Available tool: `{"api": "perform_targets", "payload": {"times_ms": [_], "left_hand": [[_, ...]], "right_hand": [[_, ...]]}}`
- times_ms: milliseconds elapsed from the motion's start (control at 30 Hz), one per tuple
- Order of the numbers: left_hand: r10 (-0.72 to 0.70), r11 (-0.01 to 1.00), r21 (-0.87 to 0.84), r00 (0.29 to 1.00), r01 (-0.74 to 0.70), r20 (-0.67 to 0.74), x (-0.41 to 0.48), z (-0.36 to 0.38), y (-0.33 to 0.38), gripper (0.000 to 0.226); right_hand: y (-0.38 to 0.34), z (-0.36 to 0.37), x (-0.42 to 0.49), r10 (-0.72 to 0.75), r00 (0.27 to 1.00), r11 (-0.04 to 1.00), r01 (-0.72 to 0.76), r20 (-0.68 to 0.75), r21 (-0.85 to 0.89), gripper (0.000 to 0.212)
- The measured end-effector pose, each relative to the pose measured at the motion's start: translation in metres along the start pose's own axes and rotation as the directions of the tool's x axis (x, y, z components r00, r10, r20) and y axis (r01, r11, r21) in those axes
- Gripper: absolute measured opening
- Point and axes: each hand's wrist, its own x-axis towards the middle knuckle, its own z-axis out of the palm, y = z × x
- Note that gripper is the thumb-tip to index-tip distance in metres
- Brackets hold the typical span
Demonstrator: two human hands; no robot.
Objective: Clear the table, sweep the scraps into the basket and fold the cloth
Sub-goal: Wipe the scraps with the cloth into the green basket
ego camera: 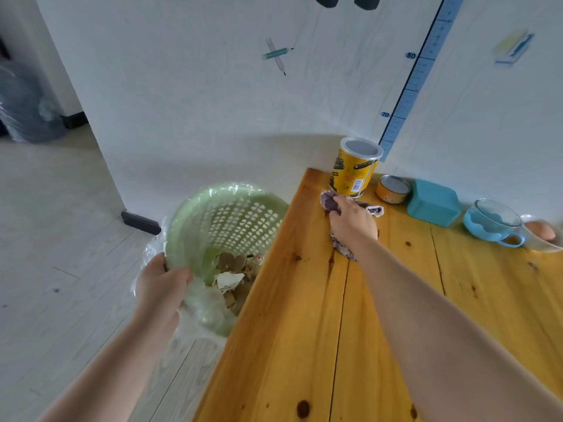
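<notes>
A pale green perforated basket point(234, 220) lined with a clear plastic bag is tilted against the table's left edge. Brown and white scraps point(233, 277) lie inside it. My left hand point(161, 284) grips the basket's near rim. On the wooden table point(304, 330), my right hand point(352, 222) presses down on a crumpled purple and white cloth point(330, 201) near the far left corner. Most of the cloth is hidden under the hand.
Along the wall at the back of the table stand a yellow canister point(355, 170), a small tin point(393, 188), a teal box point(434, 202), a blue glass cup point(493, 220) and a clear bowl holding an egg point(542, 231). Pale floor lies to the left.
</notes>
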Motion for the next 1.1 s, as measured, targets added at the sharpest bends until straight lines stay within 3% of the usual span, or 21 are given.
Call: {"api": "perform_targets", "payload": {"times_ms": [167, 333, 600, 767, 933, 1100], "left_hand": [[0.017, 1.0, 0.017, 1.0, -0.016, -0.007, 0.0, 0.003, 0.001, 0.022], [0.007, 0.999, 0.041, 1.0, -0.007, -0.01, -0.004, 0.0, -0.003, 0.021], [-0.007, 1.0, 0.026, 0.994, 0.009, -0.109, -0.013, -0.028, 0.006, 0.021], [0.079, 0.989, 0.138, 0.986, -0.059, -0.149, -0.023, -0.065, 0.011, 0.022], [0.08, 0.982, 0.18, 0.984, -0.051, -0.158, -0.051, -0.101, -0.006, 0.025], [0.014, 0.988, 0.154, 0.987, 0.011, -0.157, -0.076, -0.132, -0.03, 0.02]], "right_hand": [[-0.009, -0.001, 0.001, -0.159, 0.981, 0.987, 0.16, 0.111, 0.005, 0.043], [-0.003, -0.007, -0.037, -0.35, 0.913, 0.937, 0.345, 0.209, 0.058, 0.04], [0.003, -0.018, -0.118, -0.506, 0.813, 0.862, 0.491, 0.29, 0.128, 0.042], [-0.006, -0.021, -0.169, -0.555, 0.773, 0.831, 0.531, 0.308, 0.165, 0.043], [-0.019, -0.02, -0.213, -0.517, 0.805, 0.855, 0.504, 0.291, 0.122, 0.043], [-0.05, -0.013, -0.259, -0.341, 0.925, 0.94, 0.332, 0.167, 0.075, 0.042]]}}
